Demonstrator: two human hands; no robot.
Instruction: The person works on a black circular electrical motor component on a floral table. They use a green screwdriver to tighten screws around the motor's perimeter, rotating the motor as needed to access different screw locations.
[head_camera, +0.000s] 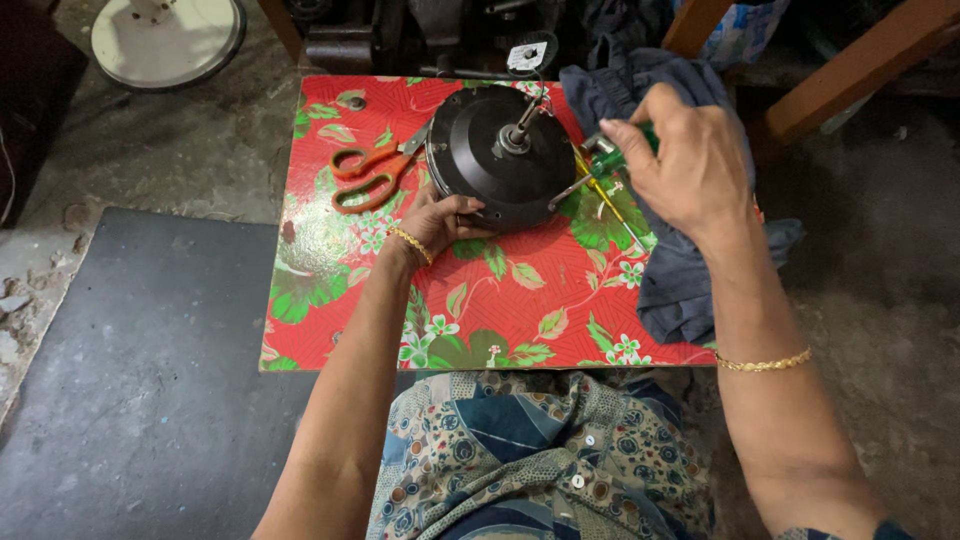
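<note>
A round black fan motor housing (500, 150) with a short shaft lies on a small table covered in red flowered cloth (520, 300). My left hand (440, 222) grips the housing's near left rim. My right hand (685, 165) holds a green-handled screwdriver (598, 165), its metal tip touching the housing's right edge. Both wrists carry thin gold bracelets.
Orange-handled scissors (368, 175) lie left of the motor. A blue-grey cloth (680, 280) drapes over the table's right side. A white round disc (165, 35) sits on the floor at the far left, a dark mat (130, 380) at the near left, wooden beams (860, 60) at the far right.
</note>
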